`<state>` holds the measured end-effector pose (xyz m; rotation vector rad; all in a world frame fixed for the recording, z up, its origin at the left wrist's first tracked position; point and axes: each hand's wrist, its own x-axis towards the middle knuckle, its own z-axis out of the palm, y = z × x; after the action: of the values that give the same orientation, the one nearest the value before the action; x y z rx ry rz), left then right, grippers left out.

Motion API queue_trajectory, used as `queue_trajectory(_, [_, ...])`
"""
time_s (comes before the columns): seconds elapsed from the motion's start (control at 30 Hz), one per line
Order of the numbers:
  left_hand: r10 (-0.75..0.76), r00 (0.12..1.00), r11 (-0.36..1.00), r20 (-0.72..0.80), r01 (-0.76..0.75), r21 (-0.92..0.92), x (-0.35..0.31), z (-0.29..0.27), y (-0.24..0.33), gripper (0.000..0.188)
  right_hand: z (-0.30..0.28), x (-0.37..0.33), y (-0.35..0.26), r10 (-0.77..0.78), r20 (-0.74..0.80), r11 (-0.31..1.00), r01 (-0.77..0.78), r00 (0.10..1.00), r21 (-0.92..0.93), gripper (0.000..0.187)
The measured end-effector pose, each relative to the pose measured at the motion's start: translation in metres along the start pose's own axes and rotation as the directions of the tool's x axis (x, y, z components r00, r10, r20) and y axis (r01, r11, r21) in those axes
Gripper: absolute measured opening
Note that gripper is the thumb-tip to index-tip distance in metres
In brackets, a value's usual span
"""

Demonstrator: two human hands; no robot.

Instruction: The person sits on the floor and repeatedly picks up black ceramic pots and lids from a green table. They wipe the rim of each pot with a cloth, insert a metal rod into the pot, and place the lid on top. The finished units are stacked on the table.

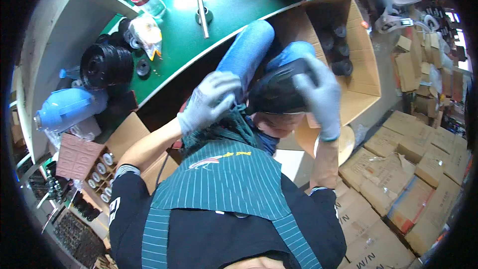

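Padding, pink and dimpled, lies at the far left against a carton of white-ended rolls, with a blue rounded container just above it in the view. Next along, a black ribbed stack sits by the edge of the green table; on the tabletop are a small black ring, a clear plastic packet and a jar with a red lid. Farther right a metal rod rises from a dark round base.

In the middle sits a person in a striped apron and blue jeans. The gloved left hand is over the lap, fingers loosely bent, beside bunched green cloth; from where I stand, I can't tell whether it pinches anything. A dark rounded thing is at the lap between the two hands; it may be a cap, though the view is poor. The gloved right hand is at its right side, fingers spread and bent near its edge, and whether they grip it I can't say.

Past that hand stands an open carton with black rolls inside, and taped cardboard boxes cover the floor at lower right.
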<state>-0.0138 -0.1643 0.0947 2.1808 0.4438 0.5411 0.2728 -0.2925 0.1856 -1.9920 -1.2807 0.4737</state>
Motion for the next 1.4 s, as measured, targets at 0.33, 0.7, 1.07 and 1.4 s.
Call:
queue_trajectory(0.33, [-0.389,0.850,0.768,-0.356,0.512,0.384,0.125,-0.028,-0.221,0.054,0.104,0.020,0.030,-0.068,-0.358,0.867,0.232,0.931,0.440,0.051])
queue_trajectory(0.7, [-0.031,0.850,0.991,0.526,-0.041,0.125,0.175,-0.039,0.048,0.054,0.060,0.033,0.047,0.422,0.110,-0.157,-0.047,0.900,0.986,0.067])
queue_trajectory(1.07, [-0.029,0.955,0.873,0.296,-0.120,0.473,0.137,0.026,0.123,0.097,0.116,0.103,0.088,-0.118,0.364,0.022,-0.364,0.924,0.931,0.045])
queue_trajectory(1.4, [-0.183,0.970,0.982,0.160,0.172,0.079,0.111,-0.011,0.078,0.068,0.117,0.075,0.093,-0.087,0.312,0.105,-0.303,0.946,0.947,0.043])
